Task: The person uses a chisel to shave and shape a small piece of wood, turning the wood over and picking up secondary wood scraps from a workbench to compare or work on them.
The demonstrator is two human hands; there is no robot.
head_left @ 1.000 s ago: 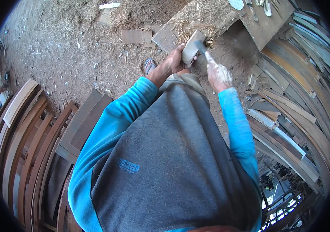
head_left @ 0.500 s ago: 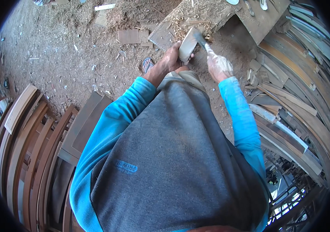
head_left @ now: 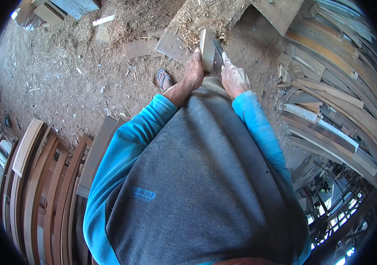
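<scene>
Sawdust-strewn floor in a cluttered workshop

Pale scraps dot the brown floor. Along the right, long planks lie piled in layers, some pale, some orange-brown. On the left, reddish-brown wooden beams are ranged side by side, next to a dark wooden panel. At the upper left are stacked boards and a bluish panel. Bright light shows between dark bars at the lower right.
</scene>
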